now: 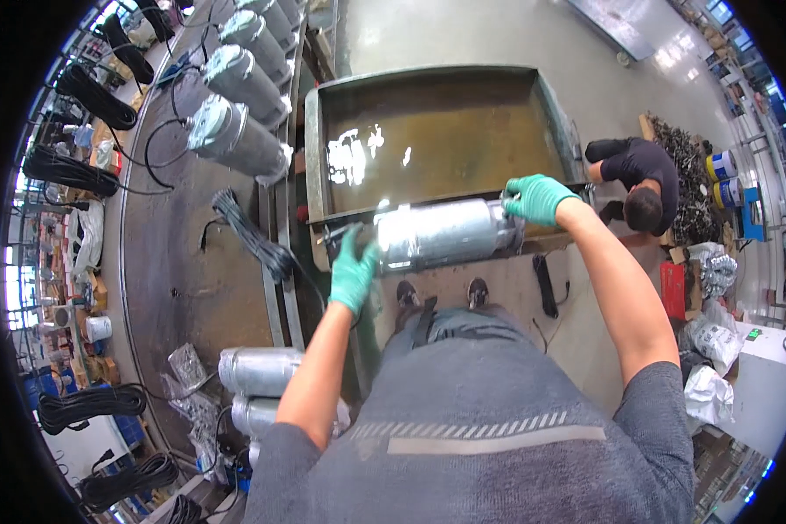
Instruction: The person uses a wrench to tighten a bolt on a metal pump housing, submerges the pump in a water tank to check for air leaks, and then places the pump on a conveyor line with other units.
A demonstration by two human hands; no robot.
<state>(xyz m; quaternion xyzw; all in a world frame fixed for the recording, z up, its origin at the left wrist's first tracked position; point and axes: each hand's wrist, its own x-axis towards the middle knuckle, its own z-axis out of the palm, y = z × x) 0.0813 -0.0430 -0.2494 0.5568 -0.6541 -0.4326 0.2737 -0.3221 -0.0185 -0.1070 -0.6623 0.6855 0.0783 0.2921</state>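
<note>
A silver metal cylinder (437, 234), apparently a submersible pump, lies crosswise in front of me at the near rim of a water-filled tank (314, 144). My right hand (540, 199), in a green glove, is closed around the fitting at its right end. My left hand (354, 272), gloved alike, is beside its left end with thumb and fingers apart. Motion smears the dark parts there, and I cannot tell whether those fingers touch the cylinder.
On the left, a long workbench (192, 297) carries upright pumps (240, 140) and a coiled black cable (253, 236). More silver cylinders (258, 371) lie by my left elbow. At right, a co-worker (642, 183) bends beside a heap of dark parts (686, 183). Another cable (546, 286) lies on the floor.
</note>
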